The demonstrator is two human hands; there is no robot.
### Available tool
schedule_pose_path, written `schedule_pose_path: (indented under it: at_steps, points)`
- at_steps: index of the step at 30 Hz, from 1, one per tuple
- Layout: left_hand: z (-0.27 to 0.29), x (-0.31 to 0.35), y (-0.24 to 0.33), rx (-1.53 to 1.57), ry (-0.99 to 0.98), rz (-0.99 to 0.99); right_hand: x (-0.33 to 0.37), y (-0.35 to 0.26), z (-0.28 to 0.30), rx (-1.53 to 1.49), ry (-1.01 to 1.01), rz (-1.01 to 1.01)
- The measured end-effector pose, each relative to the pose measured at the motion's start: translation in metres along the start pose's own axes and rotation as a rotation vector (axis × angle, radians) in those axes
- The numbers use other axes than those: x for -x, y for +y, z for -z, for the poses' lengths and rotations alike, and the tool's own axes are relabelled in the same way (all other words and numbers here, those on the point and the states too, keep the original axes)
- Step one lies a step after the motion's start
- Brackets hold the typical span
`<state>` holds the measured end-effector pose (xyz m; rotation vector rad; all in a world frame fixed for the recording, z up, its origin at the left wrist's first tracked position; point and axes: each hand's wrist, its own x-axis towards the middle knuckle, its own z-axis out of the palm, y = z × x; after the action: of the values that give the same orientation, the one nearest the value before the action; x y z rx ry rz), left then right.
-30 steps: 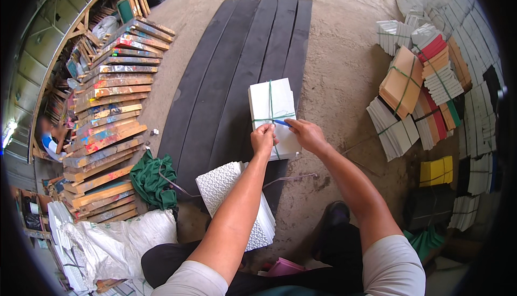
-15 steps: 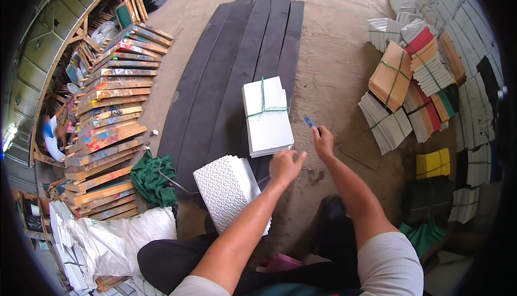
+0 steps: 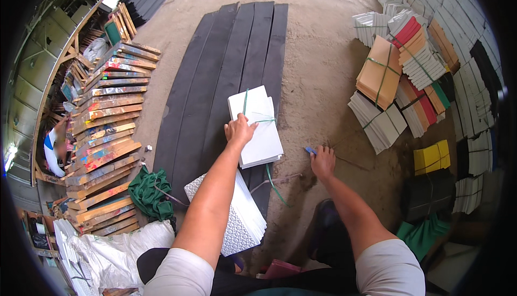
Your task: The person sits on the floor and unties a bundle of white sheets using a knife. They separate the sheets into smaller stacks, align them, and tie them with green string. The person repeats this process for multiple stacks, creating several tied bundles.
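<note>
A stack of white sheets [image 3: 264,142] lies on dark boards [image 3: 215,53], with green strapping [image 3: 265,120] across its top. My left hand [image 3: 237,131] rests on the stack, its fingers closed on the strapping. A loose green strap end [image 3: 276,185] hangs below the stack's near edge. Out to the right, over the bare floor, my right hand [image 3: 323,161] is closed round a small blue cutter [image 3: 309,150]. Partly behind my left forearm stands a second white stack [image 3: 242,231] with a raised pattern on its top.
Paint-stained wooden frames [image 3: 110,129] line the left side, beside a green cloth [image 3: 151,193] and white sacking [image 3: 129,247]. Strapped bundles [image 3: 379,75] and a yellow bundle [image 3: 432,157] stand at the right. Another person [image 3: 54,148] is at the far left.
My left hand has moved forward and left onto the strapping. The strapping has slackened, with an end now hanging loose near me. My right hand has lowered slightly with the blue cutter.
</note>
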<state>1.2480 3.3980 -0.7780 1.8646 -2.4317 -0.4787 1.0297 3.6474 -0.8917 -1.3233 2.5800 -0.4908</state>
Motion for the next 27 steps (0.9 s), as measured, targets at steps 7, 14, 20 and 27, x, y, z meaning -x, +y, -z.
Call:
schedule_pose_path:
  at_steps: [7, 14, 20, 27]
  points:
    - [0.044, -0.04, 0.001, 0.54, 0.132, 0.001, -0.062, -0.099, 0.048, -0.335, 0.023, 0.3]
    - [0.066, -0.061, -0.068, 1.191, 0.236, 0.024, -0.085, -0.177, 0.057, -0.178, -0.275, 0.295]
    - [0.141, -0.089, -0.109, 1.185, 0.389, -0.111, -0.076, -0.176, 0.046, -0.356, -0.41, 0.041]
    - [0.139, -0.019, -0.097, 0.9, 0.04, -0.416, -0.081, -0.231, 0.068, -0.243, -0.202, 0.486]
